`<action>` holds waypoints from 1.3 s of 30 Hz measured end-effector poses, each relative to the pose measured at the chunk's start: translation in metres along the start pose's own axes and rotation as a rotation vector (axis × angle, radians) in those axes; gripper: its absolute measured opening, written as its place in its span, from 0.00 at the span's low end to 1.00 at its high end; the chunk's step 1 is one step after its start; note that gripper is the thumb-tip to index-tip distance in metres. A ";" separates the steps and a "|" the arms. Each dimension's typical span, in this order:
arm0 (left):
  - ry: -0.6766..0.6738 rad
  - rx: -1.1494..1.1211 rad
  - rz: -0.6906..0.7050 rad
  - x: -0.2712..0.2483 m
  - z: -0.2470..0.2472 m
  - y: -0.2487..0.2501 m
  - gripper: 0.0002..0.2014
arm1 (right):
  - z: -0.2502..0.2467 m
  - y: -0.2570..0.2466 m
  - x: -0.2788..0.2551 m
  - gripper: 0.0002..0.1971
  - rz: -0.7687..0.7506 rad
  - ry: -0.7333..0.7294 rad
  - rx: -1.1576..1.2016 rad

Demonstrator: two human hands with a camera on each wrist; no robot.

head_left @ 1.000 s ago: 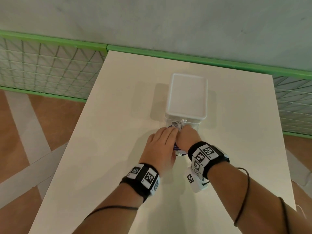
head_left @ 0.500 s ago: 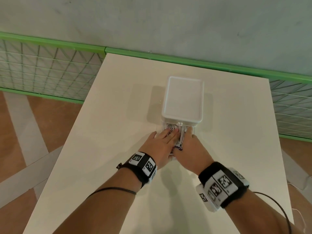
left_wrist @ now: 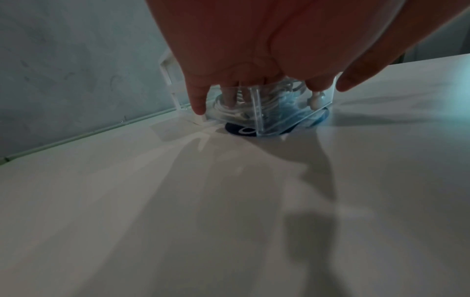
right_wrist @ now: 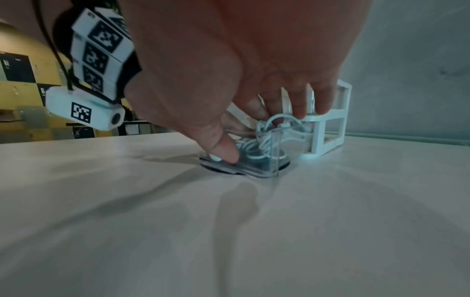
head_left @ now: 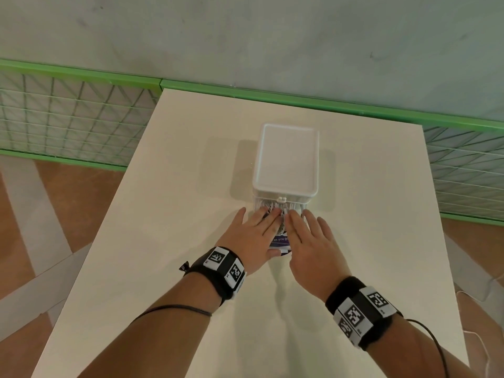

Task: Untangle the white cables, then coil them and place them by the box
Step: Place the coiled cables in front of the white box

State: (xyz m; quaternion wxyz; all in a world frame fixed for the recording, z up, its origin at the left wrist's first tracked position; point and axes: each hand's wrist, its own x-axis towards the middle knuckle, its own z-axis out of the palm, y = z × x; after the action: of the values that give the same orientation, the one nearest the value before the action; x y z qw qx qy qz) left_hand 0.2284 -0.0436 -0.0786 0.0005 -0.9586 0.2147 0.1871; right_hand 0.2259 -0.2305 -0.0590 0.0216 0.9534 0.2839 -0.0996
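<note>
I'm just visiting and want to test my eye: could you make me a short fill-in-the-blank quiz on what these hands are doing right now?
1. The box has a white ____ on top.
2. The white cables lie in a ____ drawer pulled out of the box.
3. The left hand and right hand both reach into the ____.

Missing words: lid; clear; drawer

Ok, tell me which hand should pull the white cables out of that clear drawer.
Probably the right hand: its fingers already rest on the cable loops in the clear drawer, while the left hand lies flat over it.
</note>
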 end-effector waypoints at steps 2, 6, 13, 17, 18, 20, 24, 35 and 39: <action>0.054 0.010 -0.005 -0.003 0.001 0.002 0.39 | 0.002 0.001 0.005 0.35 0.006 0.001 0.007; 0.270 0.020 0.000 -0.013 0.010 0.006 0.34 | 0.007 -0.003 0.005 0.35 -0.009 0.007 -0.029; 0.268 0.084 -0.016 -0.007 0.002 0.005 0.24 | 0.001 0.004 0.018 0.29 -0.068 -0.035 -0.185; 0.283 0.129 -0.045 0.002 -0.010 0.000 0.23 | -0.013 0.005 0.029 0.26 -0.131 0.001 -0.208; 0.296 0.138 -0.056 0.003 -0.013 0.000 0.21 | -0.013 0.006 0.031 0.25 -0.143 0.035 -0.193; 0.318 0.133 -0.114 0.007 -0.023 0.001 0.17 | -0.011 0.009 0.034 0.16 -0.150 0.120 -0.152; 0.194 0.041 -0.251 0.014 -0.052 0.002 0.20 | -0.009 0.017 0.033 0.07 -0.163 0.249 -0.054; 0.108 -0.208 -0.324 0.013 -0.030 0.012 0.13 | -0.002 0.013 0.009 0.29 -0.071 0.072 0.059; 0.097 -0.304 -0.384 0.016 -0.032 0.022 0.14 | -0.008 0.010 0.005 0.26 -0.025 0.068 0.062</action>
State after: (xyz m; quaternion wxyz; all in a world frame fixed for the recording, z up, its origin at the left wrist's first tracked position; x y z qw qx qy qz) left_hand 0.2440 -0.0730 -0.0523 -0.1186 -0.9787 -0.0023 0.1673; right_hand 0.2373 -0.2353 -0.0525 -0.0189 0.9528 0.2933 -0.0761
